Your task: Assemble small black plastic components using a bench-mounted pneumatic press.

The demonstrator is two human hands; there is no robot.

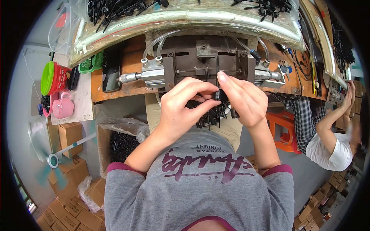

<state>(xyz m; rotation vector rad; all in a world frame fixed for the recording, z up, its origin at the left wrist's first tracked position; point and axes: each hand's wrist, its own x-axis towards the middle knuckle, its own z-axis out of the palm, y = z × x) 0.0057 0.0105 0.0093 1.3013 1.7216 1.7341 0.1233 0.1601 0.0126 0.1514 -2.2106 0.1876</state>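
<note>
My left hand point(184, 103) is closed in a pinch, thumb and forefinger on the lower, thicker end of a slim black plastic part point(217, 94). The part stands upright, with a thin stem pointing away from me. My right hand point(247, 101) grips the same part from the other side, thumb against its stem. More black ends point(234, 112) show below the right hand; whether it holds them is hard to tell. Just beyond both hands is a dark metal fixture point(189, 50). Many similar black parts point(208, 118) lie below my hands, partly hidden.
Air cylinders point(152, 76) with clear hoses flank the fixture. Above it, a plastic-covered shelf point(185, 19) bears heaps of black parts. A phone point(111, 75), a pink cup point(63, 106) and a small fan point(53, 160) are at left. Another person point(327, 142) works at right near an orange stool point(283, 131).
</note>
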